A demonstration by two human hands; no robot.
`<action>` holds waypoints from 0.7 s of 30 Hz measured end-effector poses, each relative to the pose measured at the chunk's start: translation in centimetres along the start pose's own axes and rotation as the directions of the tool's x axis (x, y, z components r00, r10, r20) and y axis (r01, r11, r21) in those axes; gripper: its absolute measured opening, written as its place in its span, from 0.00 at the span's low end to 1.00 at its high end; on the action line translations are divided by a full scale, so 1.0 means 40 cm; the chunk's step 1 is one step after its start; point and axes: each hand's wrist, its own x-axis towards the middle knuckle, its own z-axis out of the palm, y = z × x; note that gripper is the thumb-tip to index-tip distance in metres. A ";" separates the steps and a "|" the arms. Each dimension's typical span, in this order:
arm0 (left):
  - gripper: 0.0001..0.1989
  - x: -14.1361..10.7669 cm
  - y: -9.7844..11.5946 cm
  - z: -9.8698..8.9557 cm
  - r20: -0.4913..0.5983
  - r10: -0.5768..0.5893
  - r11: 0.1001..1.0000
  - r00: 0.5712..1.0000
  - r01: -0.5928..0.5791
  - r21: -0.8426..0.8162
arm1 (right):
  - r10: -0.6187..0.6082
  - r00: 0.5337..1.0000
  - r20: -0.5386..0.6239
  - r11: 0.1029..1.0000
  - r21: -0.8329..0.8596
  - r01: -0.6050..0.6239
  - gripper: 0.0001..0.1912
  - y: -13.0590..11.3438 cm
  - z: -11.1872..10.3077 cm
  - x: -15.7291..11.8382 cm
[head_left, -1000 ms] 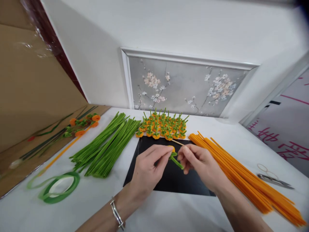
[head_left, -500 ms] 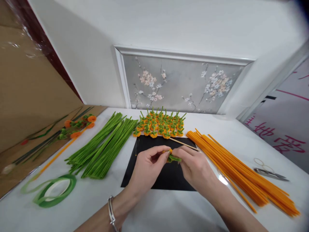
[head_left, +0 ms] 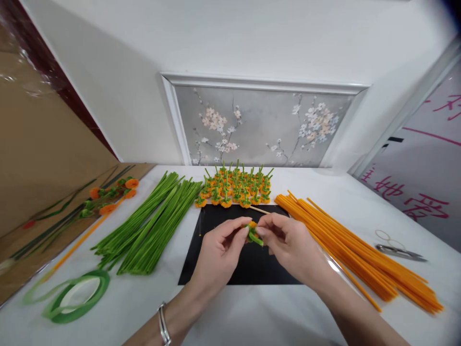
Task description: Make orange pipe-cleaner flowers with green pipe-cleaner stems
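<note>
Between my two hands is a small pipe-cleaner flower [head_left: 255, 236], orange with a green stem piece sticking out toward me. My left hand [head_left: 219, 252] pinches it from the left with thumb and forefinger. From the right, the fingertips of my right hand [head_left: 293, 242] are closed on the same flower. Both hands are above a black mat [head_left: 248, 274]. Behind the mat stand rows of similar orange flowers [head_left: 236, 187] with green stems pointing up. A thin wooden stick [head_left: 260, 210] lies at the mat's far edge, partly hidden by my right hand.
Green pipe cleaners [head_left: 154, 226] lie in bundles on the left, orange pipe cleaners [head_left: 353, 250] on the right. Scissors [head_left: 401, 252] rest at the far right. A roll of green tape [head_left: 103, 293] is front left, beside cardboard [head_left: 21, 259] holding finished flowers [head_left: 108, 209].
The green piece on the flower now points down toward me rather than sideways. My right hand's fingers have shifted their grip, and the camera view has moved slightly.
</note>
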 end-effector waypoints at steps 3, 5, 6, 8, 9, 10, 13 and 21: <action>0.12 0.001 -0.004 0.004 0.039 -0.031 0.998 0.999 0.034 -0.055 | -0.128 0.990 -0.061 0.982 -0.147 0.118 0.07 -0.001 0.006 -0.001; 0.13 0.003 -0.004 0.005 0.059 -0.102 0.983 0.993 0.109 -0.146 | -0.254 0.963 -0.090 0.944 -0.240 0.226 0.09 0.004 0.011 0.000; 0.13 0.004 -0.003 0.004 0.069 -0.140 0.970 0.988 0.151 -0.192 | -0.325 0.941 -0.096 0.916 -0.280 0.288 0.10 0.009 0.015 0.001; 0.13 0.005 0.000 0.003 0.085 -0.211 0.935 0.974 0.226 -0.272 | -0.460 0.884 -0.084 0.841 -0.360 0.404 0.12 0.021 0.023 0.002; 0.12 0.005 0.001 0.003 0.090 -0.237 0.918 0.967 0.253 -0.304 | -0.520 0.851 -0.071 0.797 -0.398 0.453 0.13 0.027 0.026 0.002; 0.12 0.005 0.003 0.002 0.094 -0.256 0.903 0.962 0.273 -0.331 | -0.570 0.819 -0.057 0.754 -0.433 0.494 0.13 0.033 0.029 0.002; 0.12 0.006 0.006 0.000 0.102 -0.276 0.874 0.956 0.293 -0.388 | -0.631 0.775 -0.029 0.700 -0.452 0.553 0.12 0.046 0.031 0.006; 0.13 0.006 0.029 -0.015 0.148 -0.224 0.866 0.963 0.266 -0.424 | -0.127 0.983 -0.130 0.983 0.114 0.142 0.11 0.053 0.003 0.020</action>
